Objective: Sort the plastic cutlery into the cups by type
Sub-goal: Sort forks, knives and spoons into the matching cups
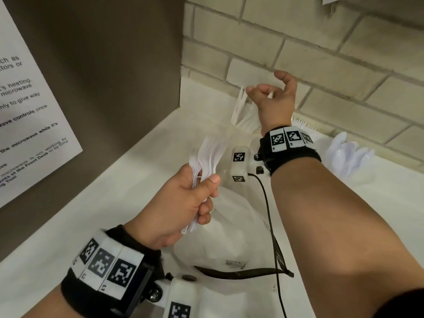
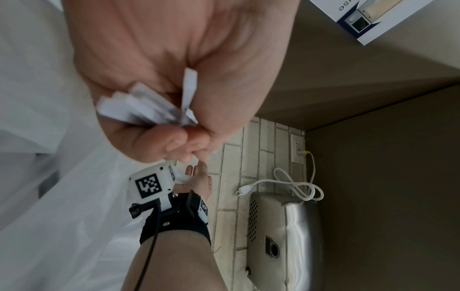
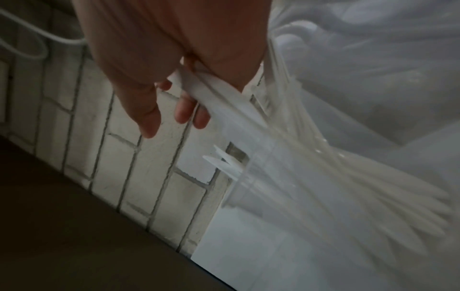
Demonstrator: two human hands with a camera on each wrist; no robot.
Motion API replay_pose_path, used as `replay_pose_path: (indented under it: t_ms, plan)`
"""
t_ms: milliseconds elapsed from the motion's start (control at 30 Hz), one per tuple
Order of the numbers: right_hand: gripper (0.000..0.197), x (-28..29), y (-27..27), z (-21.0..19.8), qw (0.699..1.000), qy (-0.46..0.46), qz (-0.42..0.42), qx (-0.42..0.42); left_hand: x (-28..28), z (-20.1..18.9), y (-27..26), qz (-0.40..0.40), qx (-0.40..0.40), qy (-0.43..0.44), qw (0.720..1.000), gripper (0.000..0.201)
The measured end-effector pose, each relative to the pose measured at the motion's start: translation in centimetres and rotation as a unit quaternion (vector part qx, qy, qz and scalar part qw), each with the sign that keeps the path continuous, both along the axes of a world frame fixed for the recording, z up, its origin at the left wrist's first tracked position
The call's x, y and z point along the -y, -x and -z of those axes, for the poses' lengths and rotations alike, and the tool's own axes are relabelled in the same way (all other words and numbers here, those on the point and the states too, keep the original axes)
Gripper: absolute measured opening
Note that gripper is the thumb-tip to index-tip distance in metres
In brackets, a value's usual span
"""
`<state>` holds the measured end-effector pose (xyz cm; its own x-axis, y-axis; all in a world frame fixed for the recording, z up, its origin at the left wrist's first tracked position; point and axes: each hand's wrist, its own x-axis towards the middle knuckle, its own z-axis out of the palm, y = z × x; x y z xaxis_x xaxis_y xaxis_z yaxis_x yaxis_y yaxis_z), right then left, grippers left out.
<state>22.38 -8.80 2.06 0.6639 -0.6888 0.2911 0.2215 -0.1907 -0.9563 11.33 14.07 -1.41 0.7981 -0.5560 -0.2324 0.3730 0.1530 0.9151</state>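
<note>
Two grips busy: left hand (image 1: 181,203) clutches forks (image 1: 207,154); right hand (image 1: 274,101) holds knives (image 3: 224,102).

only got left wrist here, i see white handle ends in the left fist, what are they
Observer: Forks. The head view shows their tines fanned out above the left hand.
Operator: right hand is tiny on my feed, what's it doing
Observer: The right hand grips a few flat white pieces that run down into a clear cup by the brick wall.
Operator: any spoons out
Observer: Yes, a cluster of white spoons sits further right on the counter. I cannot tell whether they stand in a cup.
</note>
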Motion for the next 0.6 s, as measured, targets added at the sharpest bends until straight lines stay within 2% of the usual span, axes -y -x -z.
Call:
replay_pose_path:
  t_ms: [100, 233, 300, 433, 500, 600]
  plan:
    - [0.054, 0.2, -0.2, 0.0, 0.999, 0.026, 0.024, 0.010, 0.0, 0.1, 0.0, -0.002, -0.002, 0.000, 1.000, 0.026]
    - [0.020, 0.1, -0.6, 0.9, 0.987, 0.148, 0.019, -0.063, 0.0, 0.1, 0.0, 0.000, -0.002, 0.000, 1.000, 0.021]
    - [0.017, 0.0, -0.3, 0.7, 0.977, 0.192, 0.031, -0.086, -0.1, 0.0, 0.0, 0.002, -0.001, 0.000, 1.000, 0.018]
    - [0.014, -0.7, 2.1, -2.7, 0.965, 0.250, 0.059, -0.041, -0.3, -0.2, 0.1, 0.016, 0.030, -0.013, 0.999, 0.021]
    - [0.012, -1.4, 4.4, -4.5, 0.970, 0.240, 0.030, -0.023, -0.3, -0.6, 0.3, 0.023, 0.038, -0.008, 0.999, 0.021]
    - [0.017, -3.0, 9.1, -5.8, 0.980, 0.176, -0.085, -0.043, -0.2, -1.2, 0.6, 0.031, 0.059, -0.005, 0.998, 0.021]
